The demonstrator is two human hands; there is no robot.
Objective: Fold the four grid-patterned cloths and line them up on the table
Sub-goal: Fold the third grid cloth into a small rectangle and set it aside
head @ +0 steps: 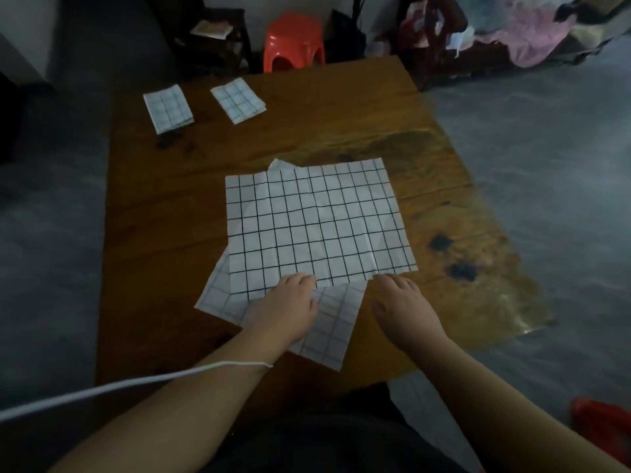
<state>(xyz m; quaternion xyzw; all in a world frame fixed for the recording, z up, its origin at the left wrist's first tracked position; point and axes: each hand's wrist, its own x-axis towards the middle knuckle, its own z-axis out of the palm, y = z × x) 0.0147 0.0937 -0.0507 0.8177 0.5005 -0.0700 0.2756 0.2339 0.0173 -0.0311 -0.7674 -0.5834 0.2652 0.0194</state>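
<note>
- holds left hand (286, 308) palm-down, fingers curled at near edge of top unfolded grid cloth (317, 216)
- holds right hand (403, 308) likewise at its near-right corner
- cannot tell whether either pinches

white black-grid cloth (317, 220), brown wooden table (164, 216), red stool (294, 40)

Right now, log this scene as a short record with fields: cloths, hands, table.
folded: left folded cloth, right folded cloth, side by side at the wooden table's far left
spread: top grid cloth, flat, overlapping a skewed lower grid cloth
left hand: at the top grid cloth's near edge; grip unclear
right hand: at its near right corner; grip unclear
</note>
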